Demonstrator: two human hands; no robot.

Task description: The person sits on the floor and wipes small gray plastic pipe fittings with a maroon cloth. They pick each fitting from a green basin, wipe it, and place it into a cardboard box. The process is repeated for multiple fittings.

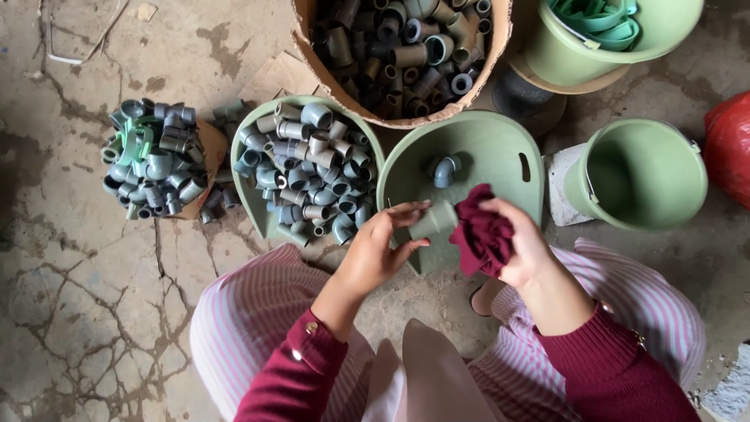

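My left hand (379, 250) holds a short grey-green pipe fitting (434, 220) by its fingertips, over the near edge of a green scoop-shaped basin (500, 144). My right hand (519, 242) grips a dark red cloth (480, 234) pressed against the fitting's end. One grey elbow fitting (446, 169) lies alone inside that basin. To the left, a second green basin (258, 211) is heaped with several grey fittings.
A cardboard box (406, 47) full of fittings stands at the top. A loose heap of fittings (152, 160) lies on cardboard at left. An open green bucket (641, 173), another bucket (605, 35) and a red bag (730, 156) stand at right. The concrete floor is cracked.
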